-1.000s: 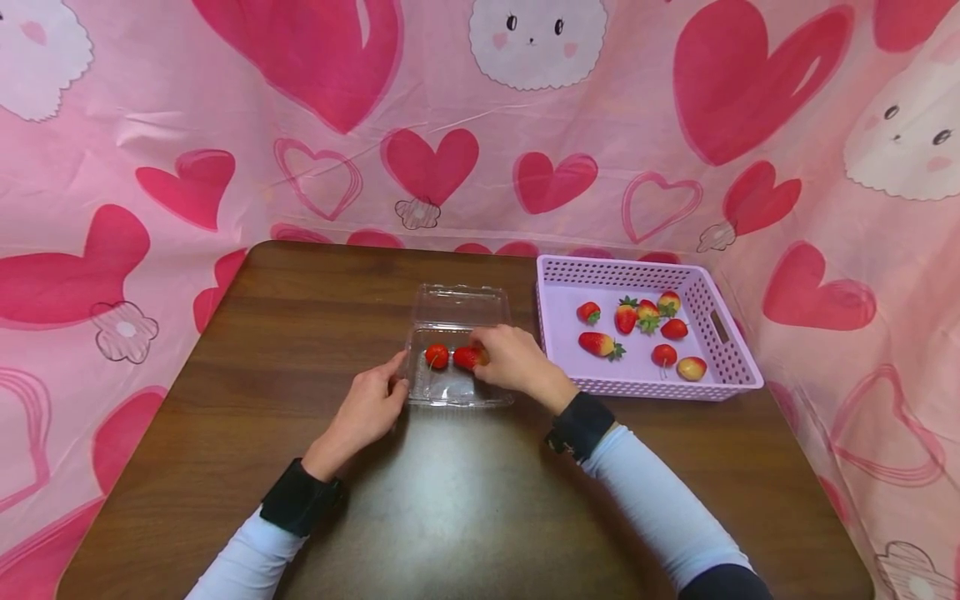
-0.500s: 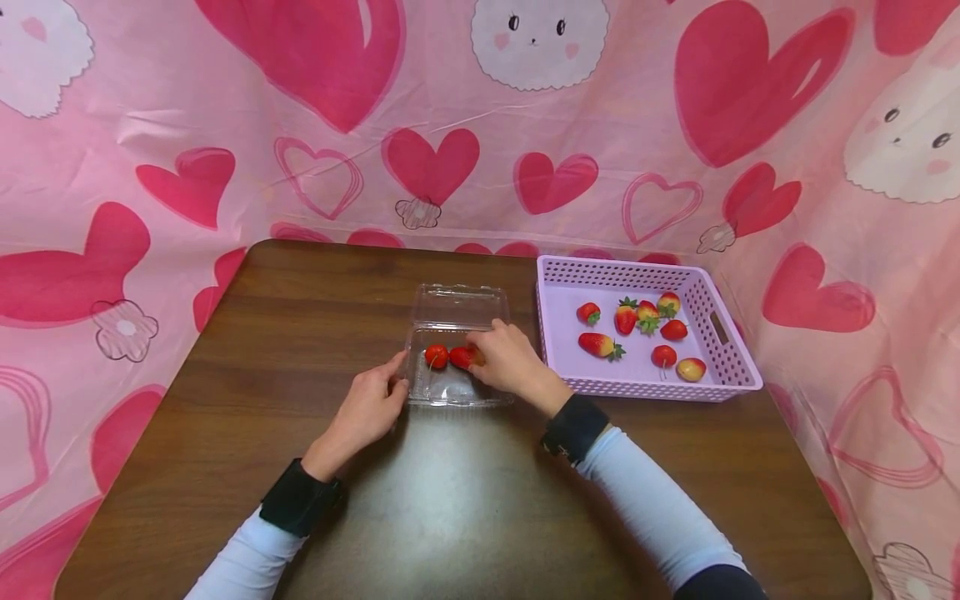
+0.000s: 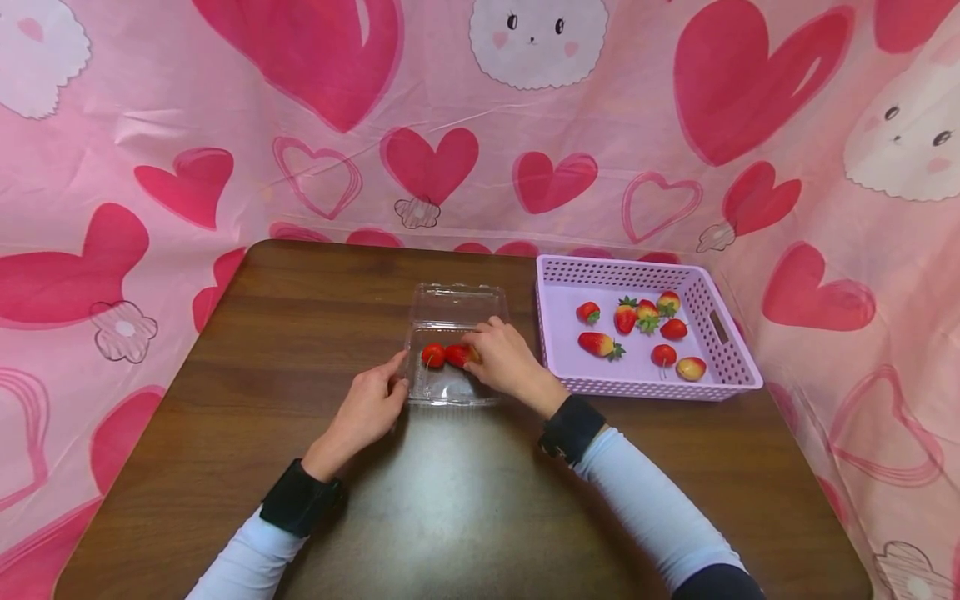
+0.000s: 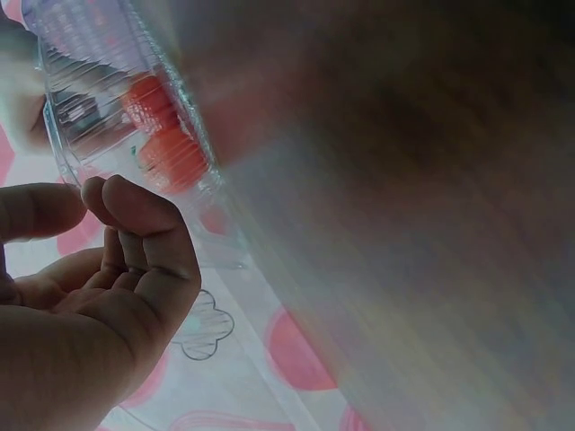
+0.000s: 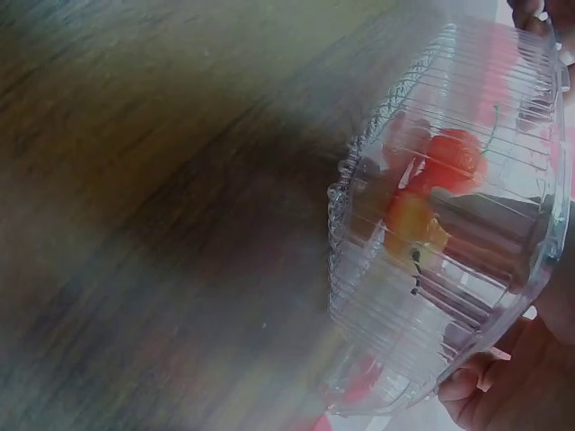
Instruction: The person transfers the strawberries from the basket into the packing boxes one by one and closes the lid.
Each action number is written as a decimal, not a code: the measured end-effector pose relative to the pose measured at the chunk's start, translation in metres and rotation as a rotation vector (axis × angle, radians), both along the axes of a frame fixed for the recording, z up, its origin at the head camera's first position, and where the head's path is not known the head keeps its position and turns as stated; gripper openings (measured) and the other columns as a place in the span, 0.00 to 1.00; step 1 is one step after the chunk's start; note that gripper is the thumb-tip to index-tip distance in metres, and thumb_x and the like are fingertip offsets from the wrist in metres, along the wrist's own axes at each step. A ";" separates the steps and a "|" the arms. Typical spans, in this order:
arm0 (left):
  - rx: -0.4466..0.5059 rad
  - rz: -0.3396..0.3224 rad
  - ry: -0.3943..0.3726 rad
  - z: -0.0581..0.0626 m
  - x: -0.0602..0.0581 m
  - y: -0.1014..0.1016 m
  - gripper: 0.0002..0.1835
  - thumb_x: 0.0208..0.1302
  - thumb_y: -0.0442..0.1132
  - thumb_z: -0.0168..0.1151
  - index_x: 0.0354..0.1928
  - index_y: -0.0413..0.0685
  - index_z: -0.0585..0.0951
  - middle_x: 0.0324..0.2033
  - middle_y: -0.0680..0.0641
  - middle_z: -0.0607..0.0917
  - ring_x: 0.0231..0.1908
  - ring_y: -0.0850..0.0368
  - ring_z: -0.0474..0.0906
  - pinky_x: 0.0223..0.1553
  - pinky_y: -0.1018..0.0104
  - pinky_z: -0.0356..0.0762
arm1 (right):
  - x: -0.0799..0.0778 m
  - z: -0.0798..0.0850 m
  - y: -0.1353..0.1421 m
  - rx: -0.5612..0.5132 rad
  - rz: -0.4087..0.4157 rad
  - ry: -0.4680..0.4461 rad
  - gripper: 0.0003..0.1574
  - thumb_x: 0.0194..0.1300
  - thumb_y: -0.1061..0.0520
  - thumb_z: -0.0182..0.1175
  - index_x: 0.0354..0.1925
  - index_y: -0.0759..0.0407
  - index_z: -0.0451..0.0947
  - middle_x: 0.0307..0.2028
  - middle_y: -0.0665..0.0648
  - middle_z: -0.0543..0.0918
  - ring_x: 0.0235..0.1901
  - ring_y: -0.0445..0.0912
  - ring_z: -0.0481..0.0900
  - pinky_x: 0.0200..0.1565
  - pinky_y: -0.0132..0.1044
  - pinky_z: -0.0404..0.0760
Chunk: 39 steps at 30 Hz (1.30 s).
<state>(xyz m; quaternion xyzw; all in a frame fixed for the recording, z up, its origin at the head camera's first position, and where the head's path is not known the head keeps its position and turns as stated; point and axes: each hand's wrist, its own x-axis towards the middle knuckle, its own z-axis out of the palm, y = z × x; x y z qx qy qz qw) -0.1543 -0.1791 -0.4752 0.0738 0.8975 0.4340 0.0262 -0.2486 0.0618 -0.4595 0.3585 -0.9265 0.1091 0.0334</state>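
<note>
A clear plastic clamshell box (image 3: pixel 450 390) lies with its lid raised back, mid-table in the head view. My left hand (image 3: pixel 367 400) is at its left side; thumb and fingertips pinch the rim in the left wrist view. Inside the box, my right hand (image 3: pixel 501 354) holds the yellow end of a red-and-yellow fruit (image 3: pixel 456 356). Through the ribbed wall, the right wrist view shows that fruit (image 5: pixel 415 229) with a short dark stem. Against its left end sits a round red fruit (image 3: pixel 433 356) with a thin stem, also visible in the left wrist view.
A lilac perforated basket (image 3: pixel 645 387) stands right of the box, near my right forearm. It holds several strawberries (image 3: pixel 597 343), a round red fruit (image 3: pixel 663 356) with a stem and a yellow-red fruit (image 3: pixel 691 369). A pink heart-patterned cloth (image 3: pixel 555 125) hangs behind the brown table (image 3: pixel 315 308).
My right hand has slid a little left with the red-and-yellow fruit, and the round red fruit has shifted slightly left too. My left hand has stayed at the box's side.
</note>
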 end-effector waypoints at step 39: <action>-0.017 0.000 -0.020 0.002 0.003 0.000 0.31 0.77 0.34 0.57 0.77 0.33 0.66 0.26 0.46 0.76 0.20 0.53 0.72 0.22 0.62 0.73 | -0.001 0.015 0.012 -0.151 -0.032 -0.048 0.14 0.63 0.62 0.71 0.49 0.58 0.90 0.42 0.55 0.89 0.41 0.49 0.77 0.41 0.40 0.81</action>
